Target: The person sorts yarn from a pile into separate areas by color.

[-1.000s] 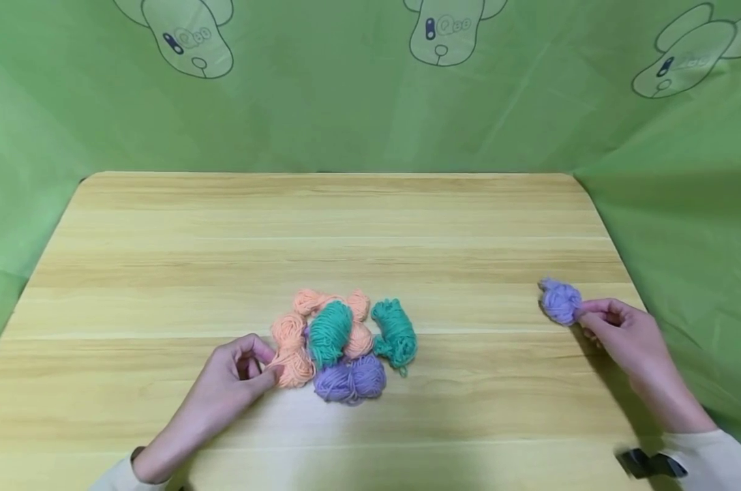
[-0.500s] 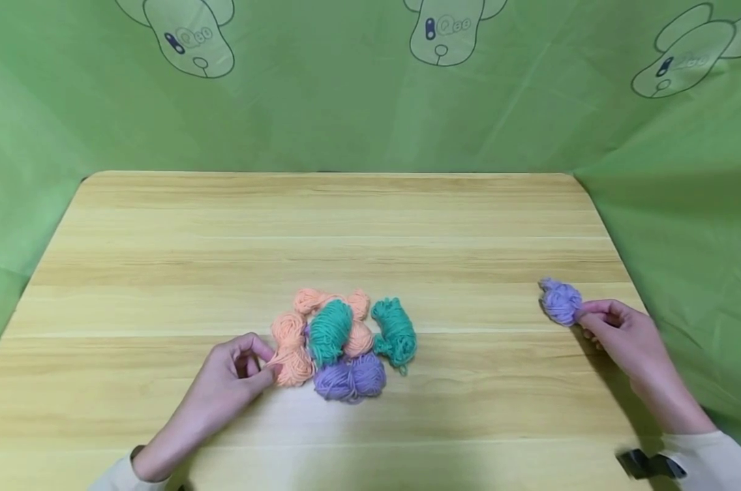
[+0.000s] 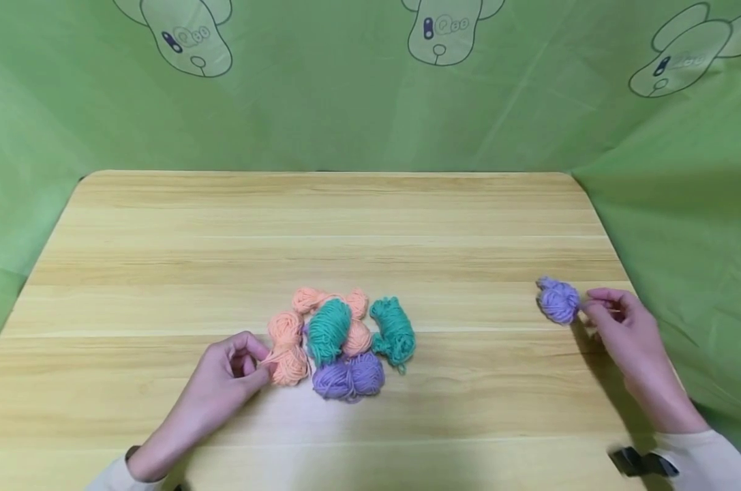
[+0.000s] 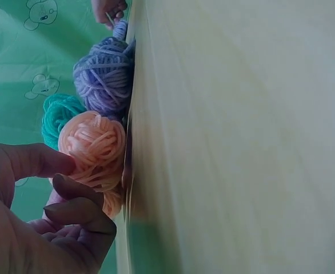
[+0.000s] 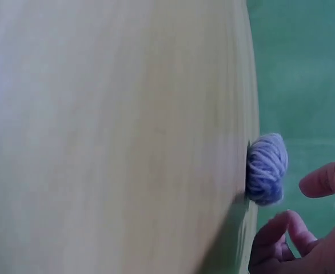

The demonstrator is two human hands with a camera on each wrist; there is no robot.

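In the head view my left hand (image 3: 225, 375) pinches the left edge of a peach yarn skein (image 3: 287, 349) between thumb and forefinger. The left wrist view has the fingertips against the peach skein (image 4: 93, 149), partly hiding it. Far to the right lies a small purple yarn skein (image 3: 558, 302) on the table. My right hand (image 3: 630, 341) is just beside it. In the right wrist view, thumb and forefinger stand apart, with a gap between them and the purple skein (image 5: 267, 169).
Beside the left hand's skein are a teal skein (image 3: 329, 331), a larger purple skein (image 3: 348, 377), another teal skein (image 3: 395, 332) and more peach yarn (image 3: 356, 303), partly covered. The wooden table (image 3: 468, 232) is bordered by green cloth (image 3: 321, 102).
My right hand has let go of the small purple skein and drawn back slightly to the right. My left hand has pulled the peach skein slightly left, away from the pile.
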